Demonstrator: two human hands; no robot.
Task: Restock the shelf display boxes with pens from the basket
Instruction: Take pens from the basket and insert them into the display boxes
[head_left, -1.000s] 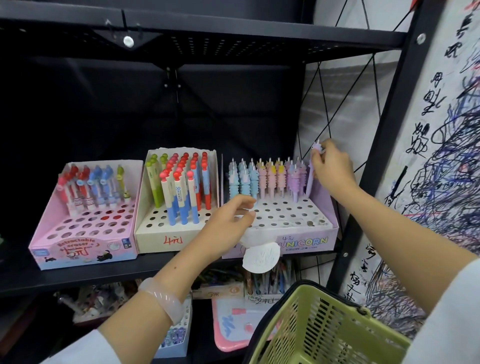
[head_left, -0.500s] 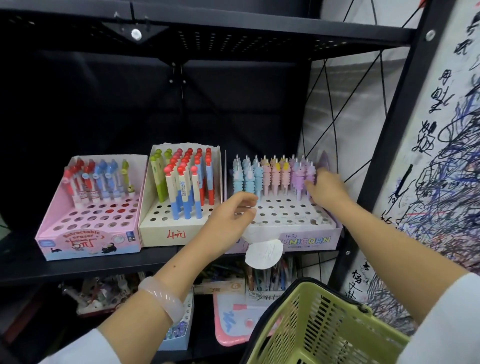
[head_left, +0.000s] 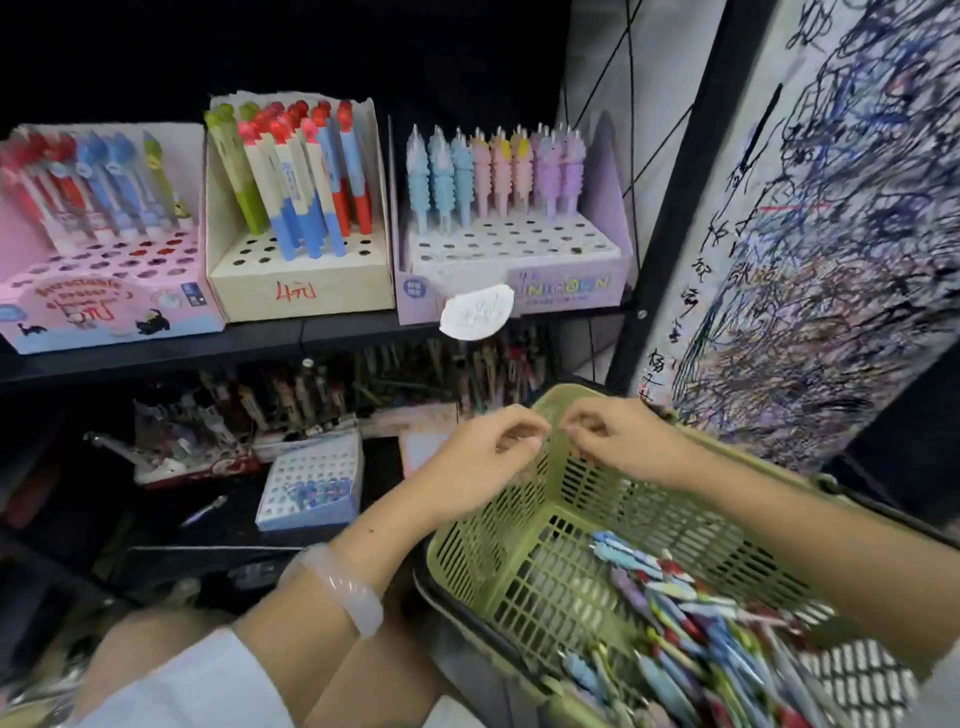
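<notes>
Three display boxes stand on the shelf: a pink one (head_left: 104, 312) at the left, a cream one (head_left: 301, 291) in the middle and a lilac unicorn box (head_left: 566, 286) at the right, each partly filled with pens. The green basket (head_left: 467, 540) sits low at the right with a heap of mixed pens (head_left: 675, 613) in it. My left hand (head_left: 478, 467) and my right hand (head_left: 628, 441) meet over the basket's far rim with fingers curled and fingertips close together. Whether anything small is between them is too blurred to see.
A white paper tag (head_left: 475, 312) hangs from the unicorn box's front. The lower shelf holds a blue-white holed box (head_left: 311, 488), a loose pen (head_left: 205, 512) and cluttered stationery. A black upright post (head_left: 675, 208) and a scribbled test board (head_left: 831, 260) stand at the right.
Both hands have left the unicorn box and dropped to the basket's far rim. The view has tilted down, and the basket's pens now show.
</notes>
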